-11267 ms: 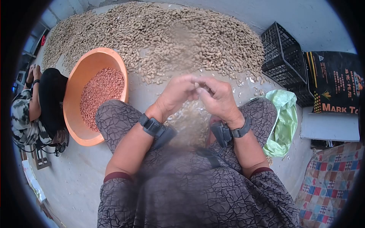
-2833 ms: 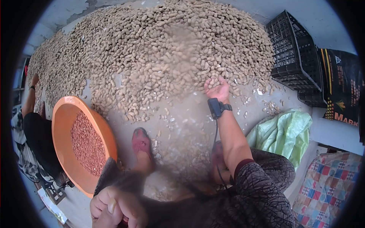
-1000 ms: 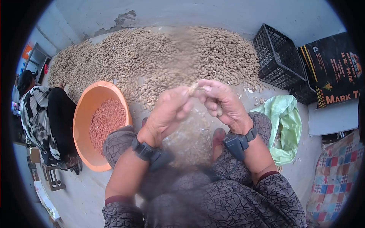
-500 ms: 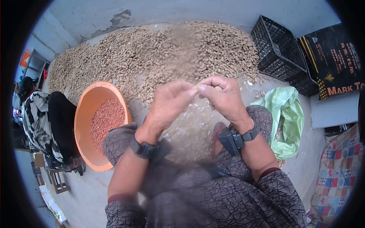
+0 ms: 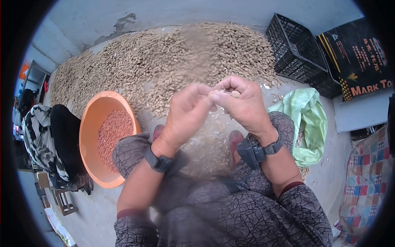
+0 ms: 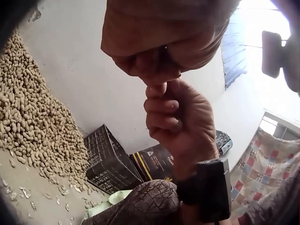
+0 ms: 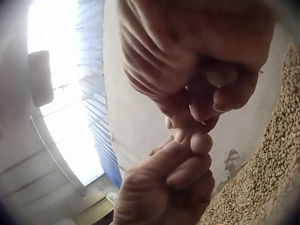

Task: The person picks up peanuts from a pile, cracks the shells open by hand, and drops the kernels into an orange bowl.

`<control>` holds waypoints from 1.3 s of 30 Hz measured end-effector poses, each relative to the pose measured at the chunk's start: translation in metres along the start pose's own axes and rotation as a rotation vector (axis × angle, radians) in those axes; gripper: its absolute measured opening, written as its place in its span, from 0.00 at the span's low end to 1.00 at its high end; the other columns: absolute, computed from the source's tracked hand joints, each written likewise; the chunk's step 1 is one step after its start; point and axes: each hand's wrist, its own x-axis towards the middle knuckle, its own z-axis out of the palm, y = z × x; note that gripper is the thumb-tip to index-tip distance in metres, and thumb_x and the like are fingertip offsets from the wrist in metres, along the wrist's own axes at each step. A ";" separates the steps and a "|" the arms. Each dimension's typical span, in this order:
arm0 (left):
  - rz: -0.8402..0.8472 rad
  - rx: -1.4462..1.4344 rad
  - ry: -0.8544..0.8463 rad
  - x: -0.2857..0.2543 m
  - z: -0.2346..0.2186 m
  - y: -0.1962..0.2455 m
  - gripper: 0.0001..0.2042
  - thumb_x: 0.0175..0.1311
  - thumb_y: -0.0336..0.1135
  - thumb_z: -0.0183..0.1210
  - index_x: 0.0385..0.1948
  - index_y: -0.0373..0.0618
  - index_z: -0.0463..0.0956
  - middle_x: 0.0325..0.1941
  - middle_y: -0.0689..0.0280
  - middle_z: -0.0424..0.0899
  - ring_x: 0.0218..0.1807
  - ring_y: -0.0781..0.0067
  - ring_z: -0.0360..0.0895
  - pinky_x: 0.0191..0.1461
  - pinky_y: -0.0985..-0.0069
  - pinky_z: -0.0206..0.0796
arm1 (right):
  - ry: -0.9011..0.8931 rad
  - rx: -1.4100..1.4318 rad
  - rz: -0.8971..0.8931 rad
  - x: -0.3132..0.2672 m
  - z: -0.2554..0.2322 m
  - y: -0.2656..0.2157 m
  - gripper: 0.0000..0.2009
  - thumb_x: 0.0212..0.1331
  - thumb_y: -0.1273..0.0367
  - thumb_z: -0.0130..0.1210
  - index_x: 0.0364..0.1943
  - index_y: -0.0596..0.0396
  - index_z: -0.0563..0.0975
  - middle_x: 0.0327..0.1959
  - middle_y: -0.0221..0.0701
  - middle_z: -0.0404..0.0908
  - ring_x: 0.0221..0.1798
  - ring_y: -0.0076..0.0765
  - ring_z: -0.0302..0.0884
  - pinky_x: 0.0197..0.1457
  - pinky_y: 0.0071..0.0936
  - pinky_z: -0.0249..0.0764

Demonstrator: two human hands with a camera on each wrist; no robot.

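In the head view my left hand and right hand meet at the fingertips above my lap. Thumbs and forefingers pinch a peanut between them, mostly covered by the fingers. A pale peanut shows in the curl of my right hand. The right wrist view shows a rounded peanut tucked under the right hand's curled fingers. In the left wrist view the left hand hangs over the right hand, their tips touching. Below them, loose shells litter the floor between my feet.
A broad heap of unshelled peanuts lies along the wall. An orange basin of red kernels stands by my left knee. At the right are a green sack, a black crate and a printed black bag. Another person sits at far left.
Earlier, my right hand was at the heap with the palm up. Since then both hands have come together over my lap with a peanut, and in the last second their fingertips close in over it.
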 end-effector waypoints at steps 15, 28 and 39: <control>-0.067 -0.413 -0.054 -0.003 -0.006 -0.011 0.04 0.61 0.30 0.54 0.35 0.42 0.72 0.27 0.68 0.77 0.24 0.87 0.68 0.26 0.88 0.58 | -0.046 0.353 0.055 0.001 0.001 0.013 0.06 0.52 0.72 0.57 0.30 0.61 0.77 0.19 0.27 0.75 0.17 0.12 0.66 0.16 0.10 0.61; -0.062 -0.479 0.078 -0.004 -0.009 0.000 0.12 0.64 0.30 0.50 0.48 0.38 0.69 0.22 0.70 0.73 0.17 0.90 0.58 0.21 0.91 0.50 | -0.042 0.448 0.013 0.006 0.003 0.017 0.08 0.53 0.75 0.54 0.38 0.61 0.77 0.24 0.28 0.77 0.20 0.13 0.70 0.19 0.10 0.65; 0.022 -0.082 0.081 -0.010 -0.006 0.008 0.10 0.59 0.29 0.56 0.41 0.37 0.76 0.28 0.69 0.79 0.27 0.87 0.72 0.29 0.87 0.65 | 0.010 0.203 -0.049 0.003 0.011 0.017 0.05 0.53 0.72 0.57 0.27 0.61 0.78 0.20 0.27 0.76 0.19 0.14 0.70 0.18 0.12 0.64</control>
